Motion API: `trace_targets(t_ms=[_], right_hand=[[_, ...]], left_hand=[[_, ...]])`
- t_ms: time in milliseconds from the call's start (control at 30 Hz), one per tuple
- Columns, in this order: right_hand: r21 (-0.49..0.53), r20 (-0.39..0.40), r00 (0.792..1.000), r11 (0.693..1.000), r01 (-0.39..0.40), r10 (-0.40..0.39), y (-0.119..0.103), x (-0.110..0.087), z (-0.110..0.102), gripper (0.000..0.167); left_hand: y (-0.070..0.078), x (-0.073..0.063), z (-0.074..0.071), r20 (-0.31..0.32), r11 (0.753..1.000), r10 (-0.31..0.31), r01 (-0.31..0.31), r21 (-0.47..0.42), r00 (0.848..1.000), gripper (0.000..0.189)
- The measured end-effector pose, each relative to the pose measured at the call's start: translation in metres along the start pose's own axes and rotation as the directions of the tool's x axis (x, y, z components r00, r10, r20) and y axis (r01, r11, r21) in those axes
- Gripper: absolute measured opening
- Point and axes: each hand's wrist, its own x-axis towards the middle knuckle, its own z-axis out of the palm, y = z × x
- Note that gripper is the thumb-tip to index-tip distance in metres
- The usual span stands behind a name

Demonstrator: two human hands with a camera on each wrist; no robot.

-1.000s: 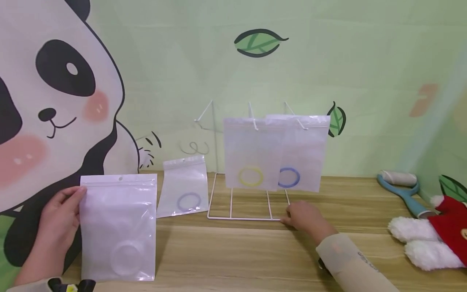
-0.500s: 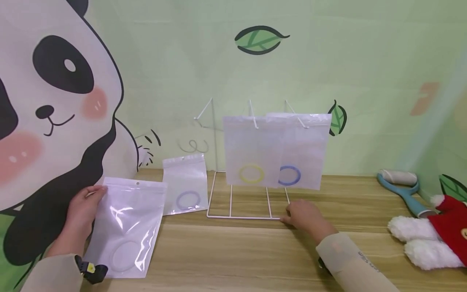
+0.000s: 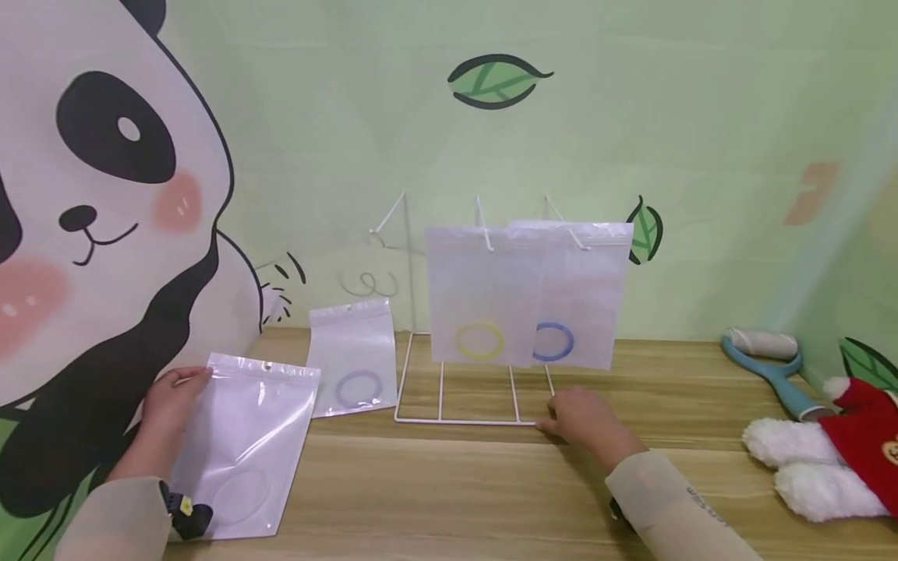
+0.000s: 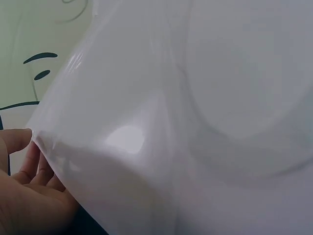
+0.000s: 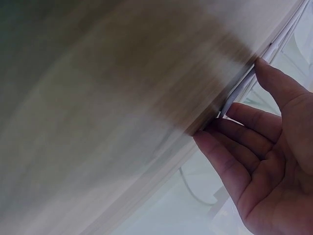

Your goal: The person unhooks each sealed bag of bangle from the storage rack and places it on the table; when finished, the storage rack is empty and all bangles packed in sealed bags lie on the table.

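Observation:
My left hand [image 3: 167, 407] pinches the upper left edge of a white zip-lock bag [image 3: 259, 428], which tilts above the table at the front left. Through the bag a pale ring shows faintly. In the left wrist view the bag [image 4: 122, 88] fills most of the picture, with the thumb and fingers at its edge. The right hand [image 3: 585, 421] grips the front right corner of a white wire display rack [image 3: 466, 423]; in the right wrist view its thumb and fingers [image 5: 230, 161] lie either side of the wire. Two bags hang on the rack's hooks, one with a yellow ring [image 3: 480, 341], one with a blue ring [image 3: 554, 341].
Left of the rack, another zip-lock bag [image 3: 351, 335] with a pale purple ring leans near the back wall. The rack's left hook [image 3: 386, 214] carries no bag. At the right are a blue-handled lint roller [image 3: 772, 366] and a red-and-white plush toy [image 3: 835, 460].
My left hand has moved to the right with the bag, and the bag has gone from upright to tilted. The right hand stays at the rack's corner.

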Motion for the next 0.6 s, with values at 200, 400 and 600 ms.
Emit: trace_targets(t_ms=[200, 400, 600], right_hand=[[-0.004, 0.002, 1.0, 1.0, -0.003, 0.003, 0.0013, 0.0, 0.0005, 0.042], [-0.009, 0.002, 1.0, 1.0, -0.002, 0.002, 0.0012, 0.0001, 0.0004, 0.041], [0.001, 0.018, 1.0, 1.0, -0.017, 0.017, -0.0001, 0.001, 0.0, 0.041]], left_hand=[[0.0007, 0.0005, -0.0014, 0.087, 1.0, -0.002, 0.001, 0.009, 0.996, 0.064], [-0.0009, 0.0011, -0.0022, 0.135, 0.999, -0.004, -0.002, 0.042, 0.991, 0.068], [-0.0047, 0.0066, -0.0002, 0.14, 0.999, -0.001, -0.006, 0.048, 0.99, 0.071]])
